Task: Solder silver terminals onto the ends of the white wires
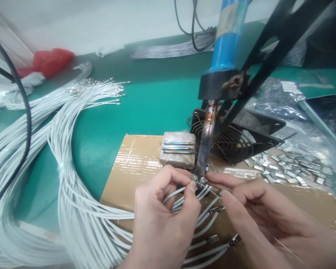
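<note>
A white cable (173, 194) is pinched between the thumb and forefinger of my left hand (168, 213), its end right under the soldering iron's tip (203, 160). A small metal connector (203, 180) sits at that spot, beside my right fingertips; whether they touch it I cannot tell. My right hand (257, 205) is closed on a thin solder wire (212, 191), which runs from the tip back across the palm. The blue-handled soldering iron (226, 45) is clamped tip down. Beneath my hands lie several cable ends with metal connectors (212, 239).
Thick bundles of white cables (70, 179) fill the left. A block with thin metal rods (177, 149) rests on the cardboard (134, 164). A black fan (229, 138) stands behind the iron. Loose metal connector pieces (288, 168) and a phone-like slab (327, 112) lie right.
</note>
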`<action>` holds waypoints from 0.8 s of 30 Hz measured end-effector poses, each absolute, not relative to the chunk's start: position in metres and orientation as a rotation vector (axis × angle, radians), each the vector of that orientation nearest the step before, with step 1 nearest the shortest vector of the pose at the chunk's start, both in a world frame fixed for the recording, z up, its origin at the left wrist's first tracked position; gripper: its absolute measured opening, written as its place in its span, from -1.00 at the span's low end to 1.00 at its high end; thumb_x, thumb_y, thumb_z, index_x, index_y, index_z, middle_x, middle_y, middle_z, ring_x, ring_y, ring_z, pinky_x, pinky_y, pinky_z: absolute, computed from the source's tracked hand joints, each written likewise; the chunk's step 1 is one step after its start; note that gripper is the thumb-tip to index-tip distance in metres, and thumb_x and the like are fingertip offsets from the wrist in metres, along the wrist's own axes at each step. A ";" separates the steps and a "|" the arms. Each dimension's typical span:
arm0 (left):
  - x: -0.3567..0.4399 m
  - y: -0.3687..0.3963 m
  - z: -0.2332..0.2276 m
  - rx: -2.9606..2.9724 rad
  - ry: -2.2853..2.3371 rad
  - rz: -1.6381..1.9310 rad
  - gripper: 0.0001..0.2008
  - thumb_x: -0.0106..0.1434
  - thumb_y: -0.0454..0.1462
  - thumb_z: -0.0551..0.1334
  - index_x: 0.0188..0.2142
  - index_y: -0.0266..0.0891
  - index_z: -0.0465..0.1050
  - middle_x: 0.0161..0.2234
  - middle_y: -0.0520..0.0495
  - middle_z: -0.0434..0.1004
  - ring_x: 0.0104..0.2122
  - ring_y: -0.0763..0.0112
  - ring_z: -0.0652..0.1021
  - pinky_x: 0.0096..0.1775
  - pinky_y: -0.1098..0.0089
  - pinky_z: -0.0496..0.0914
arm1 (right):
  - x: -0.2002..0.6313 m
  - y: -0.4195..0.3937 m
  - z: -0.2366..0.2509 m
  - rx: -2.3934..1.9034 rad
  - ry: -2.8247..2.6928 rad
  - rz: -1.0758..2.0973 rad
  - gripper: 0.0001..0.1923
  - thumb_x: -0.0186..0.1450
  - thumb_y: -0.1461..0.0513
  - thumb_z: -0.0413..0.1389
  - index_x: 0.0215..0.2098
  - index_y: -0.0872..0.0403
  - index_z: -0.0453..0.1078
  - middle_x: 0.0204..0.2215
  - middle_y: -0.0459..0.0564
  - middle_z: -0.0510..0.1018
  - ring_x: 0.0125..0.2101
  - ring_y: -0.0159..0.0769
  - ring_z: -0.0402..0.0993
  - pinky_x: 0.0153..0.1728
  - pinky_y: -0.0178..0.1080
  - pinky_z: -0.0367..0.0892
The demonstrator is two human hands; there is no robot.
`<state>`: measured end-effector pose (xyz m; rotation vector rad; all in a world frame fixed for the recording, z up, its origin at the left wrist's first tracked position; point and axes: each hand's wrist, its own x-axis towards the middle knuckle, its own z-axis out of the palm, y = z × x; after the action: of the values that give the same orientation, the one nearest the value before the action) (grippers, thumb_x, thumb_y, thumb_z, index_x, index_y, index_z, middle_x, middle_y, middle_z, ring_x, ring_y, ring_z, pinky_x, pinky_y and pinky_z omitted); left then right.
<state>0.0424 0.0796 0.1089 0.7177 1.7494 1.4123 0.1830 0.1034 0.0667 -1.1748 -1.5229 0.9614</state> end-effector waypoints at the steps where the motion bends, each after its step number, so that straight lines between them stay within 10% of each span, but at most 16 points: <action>1: 0.042 0.080 0.109 0.733 1.750 1.416 -0.85 0.12 -0.43 0.42 -0.48 -0.19 0.57 -0.39 0.06 0.69 -0.46 0.50 0.61 -0.42 0.59 0.44 | 0.183 0.103 0.066 -1.182 -1.524 0.955 -0.74 0.48 0.18 0.28 -0.40 -0.05 0.49 -0.10 -0.09 0.84 -0.19 -0.28 0.85 -0.17 -0.55 0.61; 24: 0.041 0.081 0.111 0.750 1.741 1.446 -0.86 0.13 -0.42 0.44 -0.49 -0.19 0.59 -0.37 0.04 0.70 -0.44 0.48 0.61 -0.41 0.57 0.44 | 0.181 0.101 0.068 -1.154 -1.465 0.979 -0.78 0.43 0.19 0.33 -0.40 -0.07 0.53 -0.13 -0.12 0.85 -0.21 -0.24 0.85 -0.17 -0.47 0.64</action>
<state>0.0410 0.0808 0.1106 0.7504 1.7414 1.4457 0.1812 0.1014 0.0679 -1.1538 -1.4650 0.9788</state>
